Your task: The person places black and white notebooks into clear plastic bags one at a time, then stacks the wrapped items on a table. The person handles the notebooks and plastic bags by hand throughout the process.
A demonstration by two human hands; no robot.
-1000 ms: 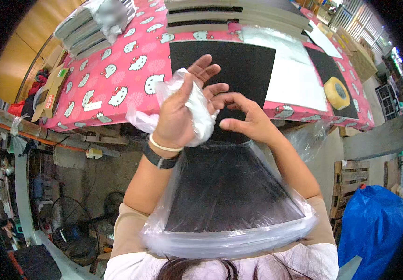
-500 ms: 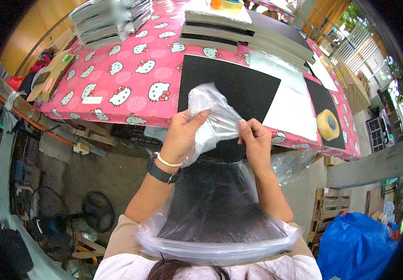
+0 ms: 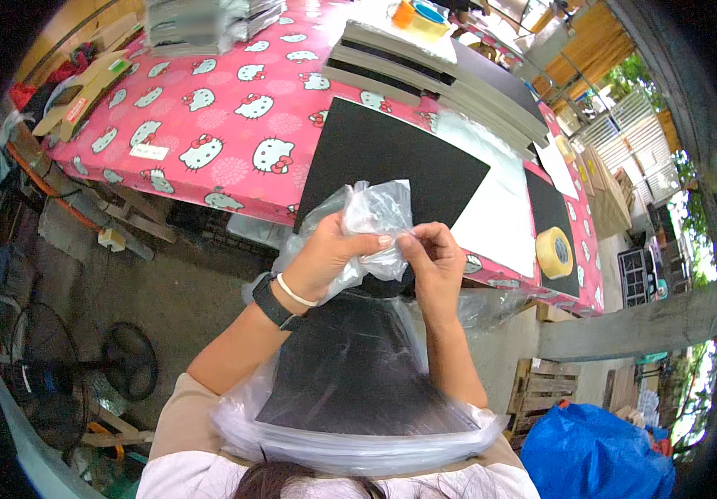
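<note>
By the near edge of the counter, your left hand is closed on a piece of crumpled clear plastic, thumb laid over its folds, while your right hand pinches the same plastic at its right side between thumb and forefinger, the two thumb tips close to each other. Behind it a black board lies askew at that near edge (your hands and the plastic hide its lower part). Right of the board, a white sheet reaches the near edge; further along, close to the right edge, a roll of tape rests on a dark panel. Toward the far edge stand stacked boards, and at the left edge sits a cardboard carton. Below the counter, in front of your body, a plastic-covered black piece widens toward you.
</note>
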